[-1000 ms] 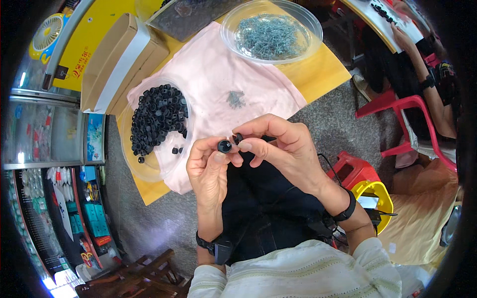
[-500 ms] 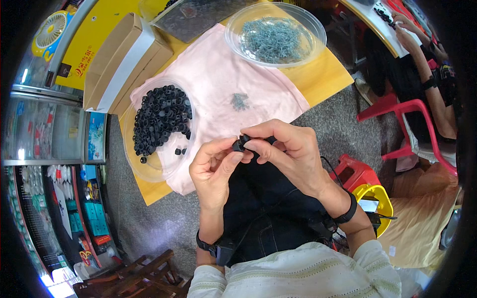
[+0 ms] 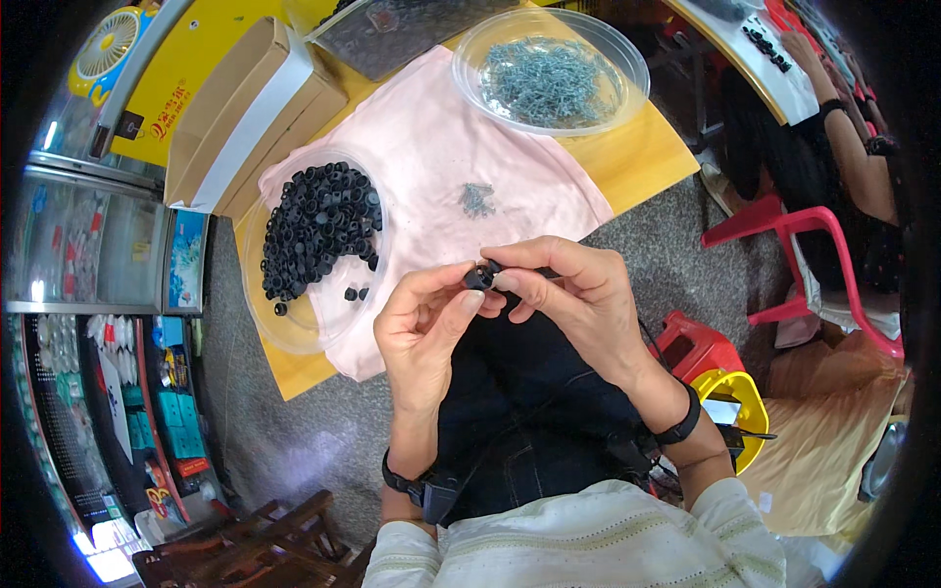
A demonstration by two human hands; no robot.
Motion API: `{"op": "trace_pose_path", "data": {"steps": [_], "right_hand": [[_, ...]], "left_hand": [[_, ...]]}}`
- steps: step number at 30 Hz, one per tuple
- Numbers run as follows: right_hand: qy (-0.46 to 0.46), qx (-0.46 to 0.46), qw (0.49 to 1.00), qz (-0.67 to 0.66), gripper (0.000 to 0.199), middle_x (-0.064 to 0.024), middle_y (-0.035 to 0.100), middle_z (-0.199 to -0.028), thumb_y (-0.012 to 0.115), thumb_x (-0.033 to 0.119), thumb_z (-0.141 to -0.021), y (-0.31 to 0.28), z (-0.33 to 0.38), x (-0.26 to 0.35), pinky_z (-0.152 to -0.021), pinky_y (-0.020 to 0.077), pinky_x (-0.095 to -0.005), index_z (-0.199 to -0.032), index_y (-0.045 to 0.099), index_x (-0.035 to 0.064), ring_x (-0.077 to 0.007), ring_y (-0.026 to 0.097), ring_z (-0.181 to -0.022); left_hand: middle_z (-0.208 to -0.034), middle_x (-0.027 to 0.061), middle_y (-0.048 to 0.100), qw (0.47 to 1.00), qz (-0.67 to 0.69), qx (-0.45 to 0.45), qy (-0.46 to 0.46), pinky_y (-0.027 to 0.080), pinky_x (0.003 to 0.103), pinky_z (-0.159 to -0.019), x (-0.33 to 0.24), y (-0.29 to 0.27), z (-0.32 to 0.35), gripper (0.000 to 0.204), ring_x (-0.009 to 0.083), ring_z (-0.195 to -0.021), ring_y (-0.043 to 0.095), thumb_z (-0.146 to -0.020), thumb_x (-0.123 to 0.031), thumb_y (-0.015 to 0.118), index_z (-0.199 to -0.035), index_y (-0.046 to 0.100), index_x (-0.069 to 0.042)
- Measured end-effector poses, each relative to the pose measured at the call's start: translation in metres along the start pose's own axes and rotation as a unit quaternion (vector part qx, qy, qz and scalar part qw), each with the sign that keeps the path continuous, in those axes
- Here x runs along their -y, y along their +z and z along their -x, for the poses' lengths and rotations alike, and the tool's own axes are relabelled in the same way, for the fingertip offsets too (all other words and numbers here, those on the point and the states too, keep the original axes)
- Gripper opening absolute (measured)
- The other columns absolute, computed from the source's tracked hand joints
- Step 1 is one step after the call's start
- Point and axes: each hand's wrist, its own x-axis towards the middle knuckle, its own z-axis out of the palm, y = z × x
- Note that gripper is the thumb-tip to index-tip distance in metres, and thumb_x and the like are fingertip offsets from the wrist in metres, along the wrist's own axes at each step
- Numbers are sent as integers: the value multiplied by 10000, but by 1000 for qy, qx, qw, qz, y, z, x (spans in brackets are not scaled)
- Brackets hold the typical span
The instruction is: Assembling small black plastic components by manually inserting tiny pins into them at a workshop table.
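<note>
Black shows where the fingertips meet: I see the left hand [image 3: 421,328] pinching a small hollow part [image 3: 477,278] between thumb and forefinger, over the dark trousers [image 3: 534,402] and near the pink cloth [image 3: 421,137]. The right hand [image 3: 578,299] narrows thumb and forefinger right beside it; whether they grip another piece, I cannot tell. Further off, I have a clear tub [image 3: 316,316] of black pieces [image 3: 316,225] at left and a round tub [image 3: 621,88] of grey screws [image 3: 544,83].

Left hand [image 3: 423,333] and right hand [image 3: 578,299] pinch close together — fingertips [image 3: 470,302] nearly meeting, forearms [image 3: 650,385] well apart.
</note>
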Motion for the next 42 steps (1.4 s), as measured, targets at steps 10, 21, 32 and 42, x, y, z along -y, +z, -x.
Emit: {"op": "trace_pose_path", "data": {"steps": [10,21,32,42], "right_hand": [[128,-3,977,-170,213,-54,673,-855,628,148,-902,-16,-8,-5,-605,537,-214,-1065,658,15,-110,652,-764],[165,-18,957,-238,214,-51,675,-841,630,159,-901,-23,-10,-13,-580,537,-209,-1059,656,18,-111,654,-762],[55,-43,993,-95,213,-48,678,-873,623,123,-906,-8,-2,3,-592,526,-203,-1077,626,-3,-89,647,-772],[0,-57,998,-2,189,-58,676,-863,635,69,-887,-4,0,2,-582,523,-205,-1054,640,-20,-84,645,-757]], "left_hand": [[-964,135,666,1000,-19,6,5,549,274,-763,0,15,-10,231,182,-828,670,-854,52,631,-1080,582,46],[-956,145,672,999,-43,-3,-12,547,257,-759,2,22,-15,234,175,-830,668,-855,28,645,-1080,585,53],[-967,147,662,998,62,-1,-18,566,311,-739,12,11,-13,234,211,-833,669,-896,-30,605,-1113,573,51],[-962,144,662,998,53,-12,-29,568,305,-735,13,11,-12,221,204,-828,670,-888,-2,605,-1100,576,49]]}}
